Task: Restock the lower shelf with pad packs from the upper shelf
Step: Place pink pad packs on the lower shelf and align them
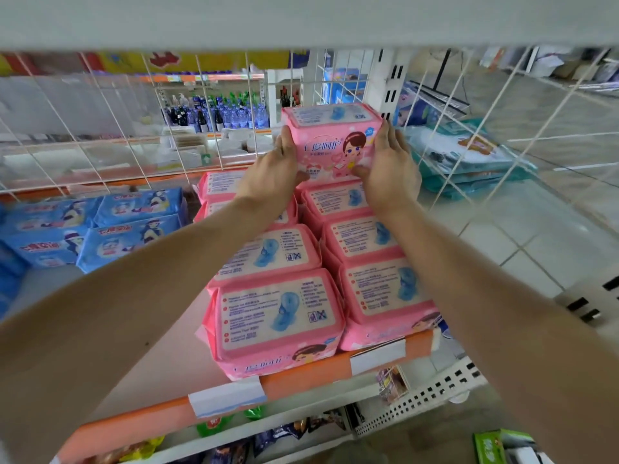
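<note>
A pink pad pack with a cartoon face is held upright at the back of the shelf, on top of the right-hand row. My left hand grips its left side and my right hand grips its right side. Below and in front of it, several pink pad packs lie in two rows running to the shelf's front. They rest on a white shelf with an orange front edge.
Blue pad packs lie on the same shelf at the left. A white wire grid backs the shelf. Teal packs sit beyond the grid on the right. An upper shelf's underside spans the top. Snack packets fill a shelf below.
</note>
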A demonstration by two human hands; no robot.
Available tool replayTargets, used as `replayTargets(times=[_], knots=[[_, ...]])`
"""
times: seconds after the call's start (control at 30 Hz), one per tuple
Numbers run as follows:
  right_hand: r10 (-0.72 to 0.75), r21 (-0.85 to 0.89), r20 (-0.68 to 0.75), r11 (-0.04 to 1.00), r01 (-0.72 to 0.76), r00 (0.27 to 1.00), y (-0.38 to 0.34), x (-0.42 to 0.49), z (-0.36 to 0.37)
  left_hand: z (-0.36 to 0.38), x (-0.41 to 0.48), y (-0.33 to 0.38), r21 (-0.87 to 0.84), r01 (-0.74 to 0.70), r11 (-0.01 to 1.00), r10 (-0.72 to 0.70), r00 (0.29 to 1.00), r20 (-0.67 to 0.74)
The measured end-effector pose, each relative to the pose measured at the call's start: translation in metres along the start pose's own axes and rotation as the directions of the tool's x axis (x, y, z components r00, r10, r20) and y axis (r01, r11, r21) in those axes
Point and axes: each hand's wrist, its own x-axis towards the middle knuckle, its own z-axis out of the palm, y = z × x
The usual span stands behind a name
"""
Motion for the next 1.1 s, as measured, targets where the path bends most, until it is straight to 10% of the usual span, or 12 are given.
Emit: replayTargets(times=[0.37,0.63,1.1], knots=[[-0.068,0.086,0.031,0.994,0.065,0.997,-0.002,-0.031,-0.017,-0.014,-0.037,-0.018,0.203,-0.013,0.979,0.026,0.998,-0.061],[-0.392,0.017,0.043,0.920,0.392,0.919,-0.010,-0.091,-0.050,-0.043,-0.102,-0.016,0.107,-0.044,0.993,0.030,0.992,0.122],[-0.445,-0.146,-0.098,0.891,0.429,0.890,0.007,-0.193,-0.029,-0.021,-0.196,-0.001,0.117,-0.195,0.974,0.150,0.938,0.313]])
